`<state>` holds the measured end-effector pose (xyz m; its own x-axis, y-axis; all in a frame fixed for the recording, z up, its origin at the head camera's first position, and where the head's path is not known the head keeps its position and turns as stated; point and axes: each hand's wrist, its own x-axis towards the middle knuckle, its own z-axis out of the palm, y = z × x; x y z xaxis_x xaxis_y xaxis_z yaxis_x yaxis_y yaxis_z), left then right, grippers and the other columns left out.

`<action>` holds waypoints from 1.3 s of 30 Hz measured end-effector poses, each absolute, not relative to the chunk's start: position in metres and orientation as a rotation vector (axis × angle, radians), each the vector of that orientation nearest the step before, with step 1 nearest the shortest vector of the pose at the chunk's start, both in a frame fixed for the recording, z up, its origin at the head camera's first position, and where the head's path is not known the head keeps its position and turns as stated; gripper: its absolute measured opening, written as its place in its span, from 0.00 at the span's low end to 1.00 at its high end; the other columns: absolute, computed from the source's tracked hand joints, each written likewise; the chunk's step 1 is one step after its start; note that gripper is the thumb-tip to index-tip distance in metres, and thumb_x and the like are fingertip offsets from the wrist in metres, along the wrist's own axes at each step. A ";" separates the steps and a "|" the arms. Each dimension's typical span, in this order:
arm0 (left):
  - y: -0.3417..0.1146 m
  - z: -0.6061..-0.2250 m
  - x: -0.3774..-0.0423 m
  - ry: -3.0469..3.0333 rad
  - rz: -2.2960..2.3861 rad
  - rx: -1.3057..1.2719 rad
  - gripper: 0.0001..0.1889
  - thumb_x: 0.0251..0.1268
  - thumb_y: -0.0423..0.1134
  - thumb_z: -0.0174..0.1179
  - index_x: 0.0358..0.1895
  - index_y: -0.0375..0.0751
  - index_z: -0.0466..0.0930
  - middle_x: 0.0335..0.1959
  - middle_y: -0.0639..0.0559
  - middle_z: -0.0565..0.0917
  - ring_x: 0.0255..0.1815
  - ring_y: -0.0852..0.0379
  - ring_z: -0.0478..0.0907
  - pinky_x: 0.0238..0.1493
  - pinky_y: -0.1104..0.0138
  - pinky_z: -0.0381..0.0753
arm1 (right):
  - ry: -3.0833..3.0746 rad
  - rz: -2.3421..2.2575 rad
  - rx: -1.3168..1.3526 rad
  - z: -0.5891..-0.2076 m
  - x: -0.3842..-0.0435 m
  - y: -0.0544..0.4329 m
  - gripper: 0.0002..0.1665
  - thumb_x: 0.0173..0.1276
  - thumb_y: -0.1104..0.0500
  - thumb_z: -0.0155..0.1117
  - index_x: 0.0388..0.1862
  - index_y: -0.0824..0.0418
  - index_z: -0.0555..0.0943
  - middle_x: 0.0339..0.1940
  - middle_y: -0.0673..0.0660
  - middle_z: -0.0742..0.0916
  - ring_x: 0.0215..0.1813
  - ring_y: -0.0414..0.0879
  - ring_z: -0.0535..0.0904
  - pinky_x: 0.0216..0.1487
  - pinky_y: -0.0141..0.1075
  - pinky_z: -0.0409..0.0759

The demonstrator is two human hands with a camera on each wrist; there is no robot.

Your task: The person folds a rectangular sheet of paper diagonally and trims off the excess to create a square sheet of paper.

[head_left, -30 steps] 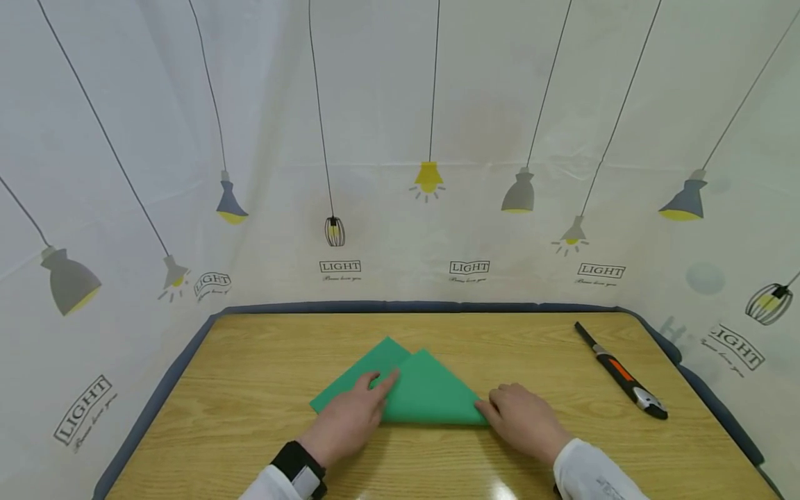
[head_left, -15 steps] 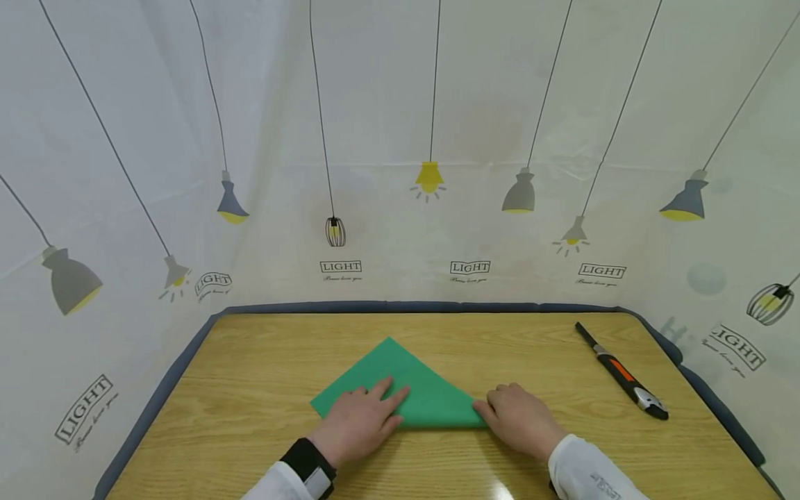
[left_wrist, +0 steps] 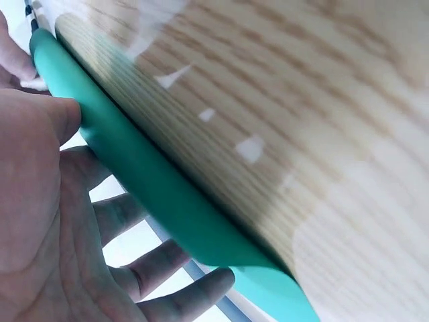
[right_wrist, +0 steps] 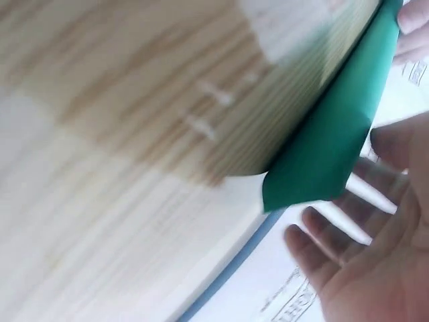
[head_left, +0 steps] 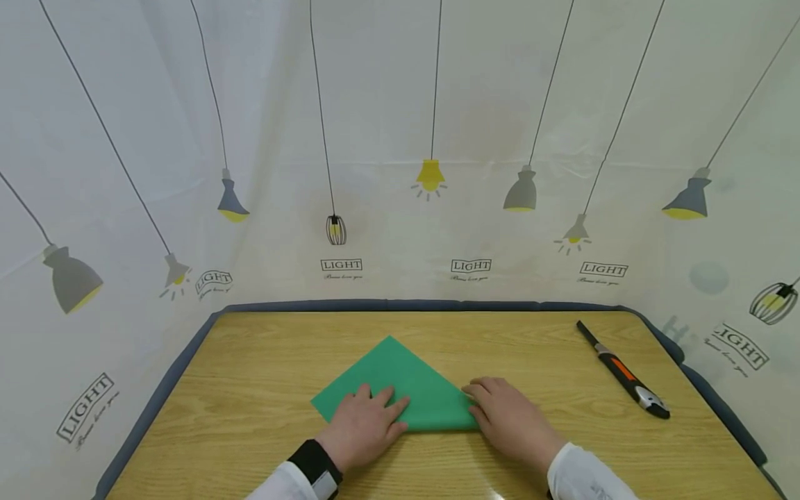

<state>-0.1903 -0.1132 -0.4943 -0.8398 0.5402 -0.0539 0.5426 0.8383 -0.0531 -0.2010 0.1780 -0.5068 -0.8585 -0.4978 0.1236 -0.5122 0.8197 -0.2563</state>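
A sheet of green paper (head_left: 403,371), folded over into a triangle, lies on the wooden table with its peak pointing away from me. My left hand (head_left: 364,427) rests on its left part, fingers spread and fairly straight. At the right corner, my right hand (head_left: 515,420) touches the paper with its fingertips and covers the corner's tip. The left wrist view shows the near fold of the green paper (left_wrist: 154,181) rounded rather than flat, with the left thumb beside it. In the right wrist view the fingers of my right hand (right_wrist: 389,248) extend loosely beside the paper's end.
A folding saw (head_left: 625,375) with a black and orange handle lies at the right of the table (head_left: 262,361). Blue-grey edging (head_left: 387,305) runs round the tabletop. Behind it hangs a white curtain (head_left: 375,125) printed with lamps.
The paper's upper flap has come down and left, so its two peaks now coincide. My left hand has slid slightly down and right, fingers spreading; the right hand has shifted slightly left.
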 end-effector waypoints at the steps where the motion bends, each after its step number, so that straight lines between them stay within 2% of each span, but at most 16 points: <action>1: -0.113 -0.494 -0.190 2.973 -0.108 0.873 0.27 0.80 0.62 0.46 0.75 0.62 0.72 0.71 0.50 0.75 0.60 0.40 0.74 0.49 0.46 0.81 | -2.926 0.411 0.887 -0.507 -0.199 0.176 0.23 0.78 0.52 0.62 0.68 0.58 0.79 0.66 0.57 0.81 0.69 0.56 0.75 0.65 0.53 0.75; 5: -0.112 -0.493 -0.189 2.975 -0.123 0.871 0.26 0.80 0.62 0.46 0.74 0.61 0.73 0.70 0.50 0.76 0.60 0.40 0.75 0.49 0.47 0.82 | -2.909 0.390 1.125 -0.507 -0.192 0.167 0.30 0.80 0.46 0.58 0.75 0.56 0.73 0.76 0.56 0.74 0.77 0.58 0.65 0.73 0.56 0.66; 8: -0.111 -0.494 -0.189 2.981 -0.114 0.884 0.27 0.80 0.62 0.46 0.74 0.60 0.74 0.70 0.49 0.76 0.61 0.40 0.75 0.52 0.48 0.81 | -2.947 0.397 1.201 -0.508 -0.188 0.161 0.34 0.81 0.41 0.54 0.78 0.56 0.70 0.76 0.55 0.73 0.78 0.57 0.65 0.73 0.57 0.65; 11: -0.112 -0.495 -0.190 2.974 -0.054 0.909 0.27 0.81 0.60 0.46 0.75 0.57 0.73 0.70 0.47 0.76 0.66 0.41 0.73 0.60 0.48 0.78 | -3.005 0.394 1.197 -0.509 -0.187 0.157 0.36 0.82 0.39 0.51 0.79 0.55 0.68 0.77 0.54 0.73 0.77 0.57 0.66 0.71 0.57 0.68; 16: -0.112 -0.498 -0.192 2.944 0.107 0.916 0.27 0.82 0.56 0.47 0.77 0.52 0.69 0.69 0.43 0.74 0.70 0.41 0.71 0.67 0.47 0.72 | -3.063 0.414 1.179 -0.509 -0.187 0.156 0.36 0.82 0.38 0.50 0.80 0.54 0.67 0.77 0.55 0.72 0.78 0.57 0.65 0.71 0.57 0.69; 25: -0.108 -0.496 -0.200 2.873 0.080 0.928 0.27 0.82 0.58 0.45 0.79 0.59 0.66 0.79 0.48 0.65 0.71 0.36 0.69 0.64 0.44 0.74 | -3.046 0.402 1.168 -0.509 -0.192 0.153 0.36 0.82 0.39 0.51 0.79 0.57 0.68 0.77 0.58 0.73 0.77 0.59 0.65 0.71 0.56 0.69; 36: -0.101 -0.497 -0.202 2.883 -0.034 0.877 0.28 0.81 0.62 0.45 0.77 0.61 0.69 0.77 0.53 0.68 0.70 0.36 0.69 0.58 0.43 0.78 | -3.085 0.414 1.176 -0.504 -0.196 0.154 0.35 0.82 0.40 0.50 0.79 0.57 0.69 0.77 0.57 0.72 0.77 0.59 0.65 0.70 0.57 0.69; 39: -0.100 -0.497 -0.202 2.895 -0.054 0.883 0.28 0.81 0.62 0.44 0.77 0.61 0.69 0.76 0.52 0.69 0.69 0.37 0.70 0.57 0.44 0.79 | -3.098 0.434 1.105 -0.504 -0.196 0.159 0.32 0.83 0.44 0.51 0.78 0.58 0.70 0.76 0.58 0.74 0.76 0.59 0.66 0.71 0.56 0.69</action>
<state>-0.2019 -0.1005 -0.4972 -0.8239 0.5539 -0.1199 0.5580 0.8299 -0.0006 -0.1957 0.1594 -0.5038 -0.7643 -0.6402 -0.0773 -0.5944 0.7459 -0.3006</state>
